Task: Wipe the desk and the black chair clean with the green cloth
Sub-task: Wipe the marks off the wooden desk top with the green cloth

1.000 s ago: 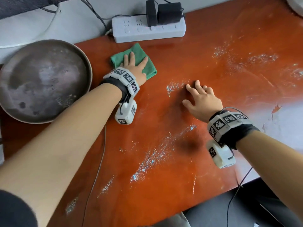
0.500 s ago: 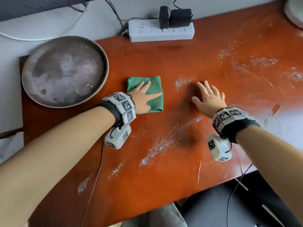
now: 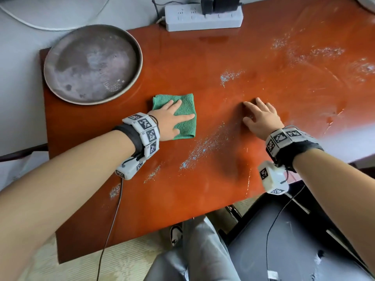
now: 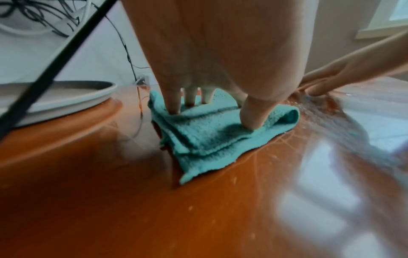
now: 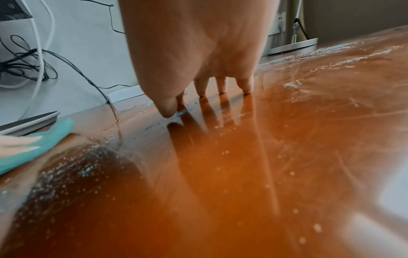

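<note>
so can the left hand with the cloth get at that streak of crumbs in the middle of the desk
Probably yes. The left hand presses flat on the green cloth, and the crumb streak lies just beside it on bare desk, with nothing between. The right hand rests beyond the streak.

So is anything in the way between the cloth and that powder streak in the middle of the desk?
Nothing visible. The cloth, pressed flat under the left hand, has bare desk between it and the streak. The right hand rests beyond the streak's far end.

Desk (image 3: 203,57) glossy reddish wood; cloth (image 3: 185,110) fuzzy green terry; tray (image 3: 129,39) dull metal.
</note>
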